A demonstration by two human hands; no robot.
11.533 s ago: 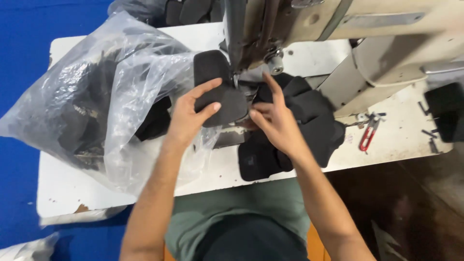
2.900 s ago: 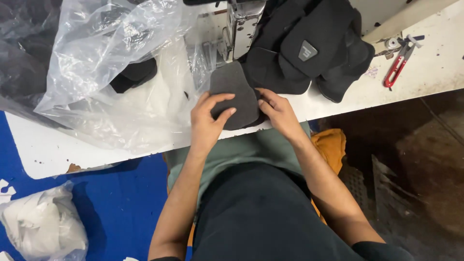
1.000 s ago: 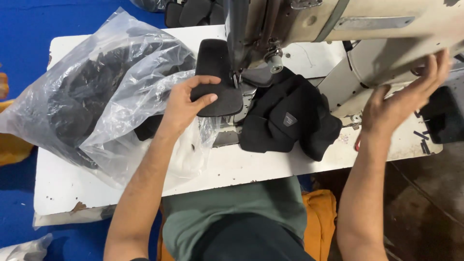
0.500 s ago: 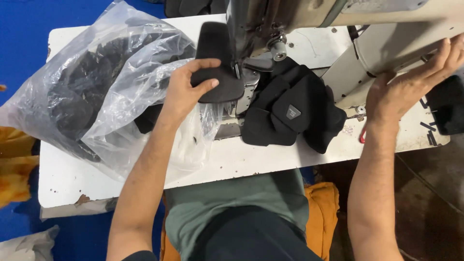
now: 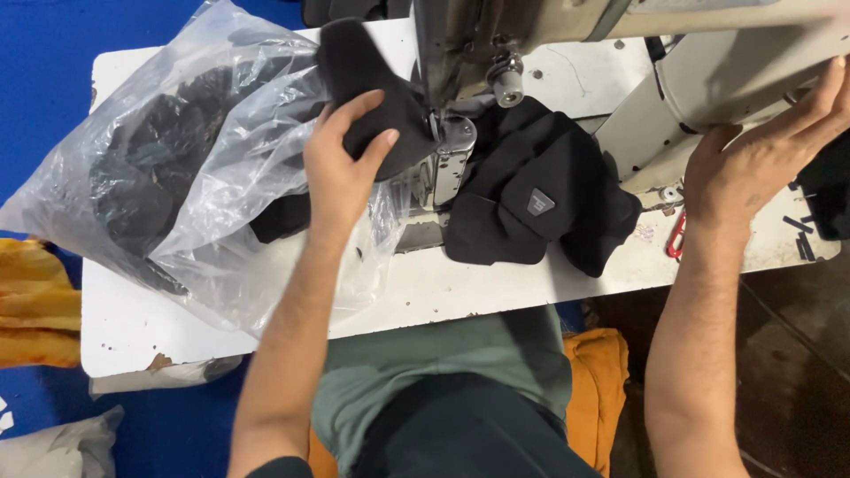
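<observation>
My left hand (image 5: 341,164) grips a black fabric piece (image 5: 359,75) and holds it against the needle area of the beige sewing machine (image 5: 567,26). Far to the right, my right hand (image 5: 766,150) rests with spread fingers on the machine's round end (image 5: 717,84), holding nothing. A pile of black stitched pieces (image 5: 531,199) with a small grey patch lies on the white table (image 5: 496,283) between my two hands.
A large clear plastic bag (image 5: 177,168) with several black pieces fills the table's left side. Red-handled snips (image 5: 677,237) lie at the right by the machine base. Yellow cloth (image 5: 31,301) lies on the blue floor at left, a whitish bag (image 5: 53,447) below it.
Both hands worked the black piece together earlier. My right hand has since gone to the machine's right end, and my left hand has pushed the piece further under the needle area.
</observation>
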